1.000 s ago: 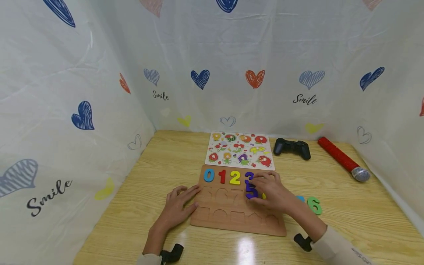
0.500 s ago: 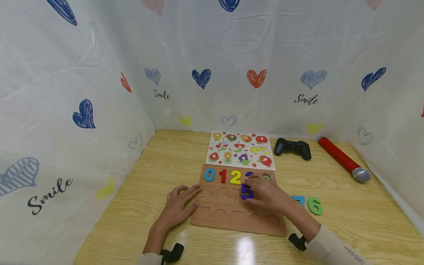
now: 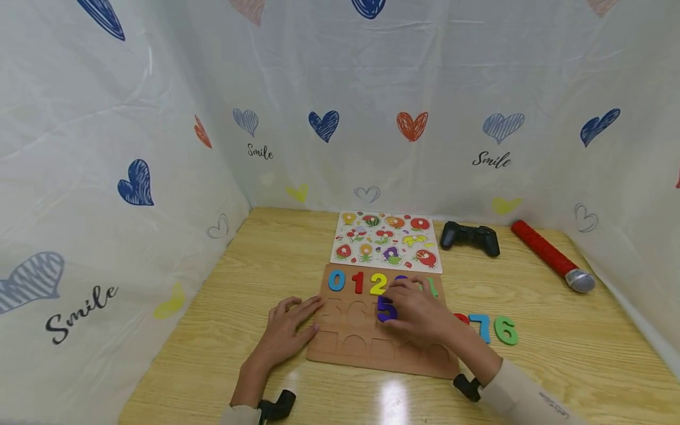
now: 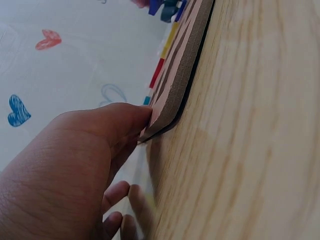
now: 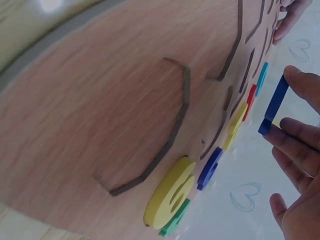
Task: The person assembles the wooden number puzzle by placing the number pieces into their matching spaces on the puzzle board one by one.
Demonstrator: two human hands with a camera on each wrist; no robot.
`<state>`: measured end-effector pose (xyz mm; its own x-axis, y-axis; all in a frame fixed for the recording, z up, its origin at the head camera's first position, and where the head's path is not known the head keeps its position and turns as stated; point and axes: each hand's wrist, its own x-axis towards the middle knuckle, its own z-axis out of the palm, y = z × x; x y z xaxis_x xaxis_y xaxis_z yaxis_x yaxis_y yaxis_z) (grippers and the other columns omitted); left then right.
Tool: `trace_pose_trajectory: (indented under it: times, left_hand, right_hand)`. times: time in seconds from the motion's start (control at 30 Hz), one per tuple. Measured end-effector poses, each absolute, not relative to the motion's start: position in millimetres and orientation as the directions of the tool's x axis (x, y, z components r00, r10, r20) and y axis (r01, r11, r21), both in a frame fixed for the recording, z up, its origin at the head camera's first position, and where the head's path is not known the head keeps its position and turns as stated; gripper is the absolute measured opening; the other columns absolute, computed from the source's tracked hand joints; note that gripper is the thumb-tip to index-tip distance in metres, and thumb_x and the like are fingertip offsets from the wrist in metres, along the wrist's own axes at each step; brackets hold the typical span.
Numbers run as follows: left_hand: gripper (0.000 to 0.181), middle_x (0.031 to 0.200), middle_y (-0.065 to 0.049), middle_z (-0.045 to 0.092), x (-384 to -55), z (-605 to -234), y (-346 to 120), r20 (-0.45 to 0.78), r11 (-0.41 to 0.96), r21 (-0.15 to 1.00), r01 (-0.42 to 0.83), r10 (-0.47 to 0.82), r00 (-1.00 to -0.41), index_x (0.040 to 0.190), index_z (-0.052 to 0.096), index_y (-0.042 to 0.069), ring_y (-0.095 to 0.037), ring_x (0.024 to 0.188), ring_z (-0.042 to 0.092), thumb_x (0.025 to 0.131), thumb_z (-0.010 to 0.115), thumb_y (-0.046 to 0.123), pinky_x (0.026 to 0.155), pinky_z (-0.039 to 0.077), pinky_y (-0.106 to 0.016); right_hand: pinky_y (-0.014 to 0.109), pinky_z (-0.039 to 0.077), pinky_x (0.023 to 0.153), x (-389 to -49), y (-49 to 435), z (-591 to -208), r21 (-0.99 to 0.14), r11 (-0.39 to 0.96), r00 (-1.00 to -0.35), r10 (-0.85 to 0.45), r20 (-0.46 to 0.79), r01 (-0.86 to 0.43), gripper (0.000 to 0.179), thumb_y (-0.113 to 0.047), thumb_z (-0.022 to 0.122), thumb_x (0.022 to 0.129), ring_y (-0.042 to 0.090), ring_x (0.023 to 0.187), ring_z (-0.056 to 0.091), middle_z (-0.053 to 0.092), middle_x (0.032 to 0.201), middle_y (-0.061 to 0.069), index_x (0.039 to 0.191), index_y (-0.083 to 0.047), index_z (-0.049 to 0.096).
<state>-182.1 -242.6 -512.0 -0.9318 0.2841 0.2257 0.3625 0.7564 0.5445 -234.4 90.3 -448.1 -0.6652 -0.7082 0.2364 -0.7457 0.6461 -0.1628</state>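
Note:
My right hand [image 3: 422,316] pinches a purple number 5 [image 3: 386,308] between thumb and fingertips, above the middle row of a brown wooden number puzzle board [image 3: 372,365]. In the right wrist view that 5 [image 5: 276,102] is seen edge-on, raised off the board. A blue 0 [image 3: 336,280], red 1 [image 3: 358,282] and yellow 2 [image 3: 378,284] sit along the top row. Beyond them, the purple 3 [image 5: 210,168] and green 4 [image 5: 175,218] are partly covered by my right hand in the head view. My left hand [image 3: 289,327] rests at the board's left edge, thumb touching its corner.
A yellow curved number [image 5: 172,192] sits on the board's right side. Right of the board lie a blue 7 [image 3: 480,326], green 6 [image 3: 506,330] and part of a red piece [image 3: 461,318]. Behind are a fruit puzzle [image 3: 366,239], black game controller [image 3: 470,238] and red microphone [image 3: 549,254].
My right hand has carried the purple 5 leftward over the board's middle row. More of the green 4, the blue 7 and a red piece has come into view. My left hand stays put.

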Motion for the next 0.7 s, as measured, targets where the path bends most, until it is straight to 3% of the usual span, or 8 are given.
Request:
trace_pose_trajectory:
  times: [0.3, 0.7]
  left_hand:
    - [0.052, 0.153, 0.009, 0.046, -182.1, -509.8, -241.9, 0.226, 0.758, 0.544, 0.361, 0.282, -0.932, 0.148, 0.053, 0.025, -0.027, 0.133, 0.036, 0.098, 0.064, 0.037, 0.103, 0.023, -0.058]
    - [0.052, 0.153, 0.008, 0.046, -181.4, -509.4, -240.5, 0.221, 0.756, 0.549, 0.357, 0.281, -0.934, 0.148, 0.053, 0.025, -0.028, 0.133, 0.036, 0.098, 0.063, 0.036, 0.102, 0.022, -0.059]
  right_hand:
    - [0.06, 0.024, 0.106, -235.1, 78.7, -446.8, -0.209, 0.656, -0.688, -0.705, 0.174, -0.725, 0.051, -0.047, 0.074, 0.089, 0.024, 0.126, 0.048, 0.066, 0.121, -0.002, 0.126, -0.013, 0.067]
    - [0.059, 0.028, 0.103, -237.9, 60.3, -449.2, -0.168, 0.602, -0.625, -0.741, 0.246, -0.78, 0.048, -0.043, 0.075, 0.089, 0.024, 0.124, 0.05, 0.068, 0.12, -0.002, 0.124, -0.011, 0.068]
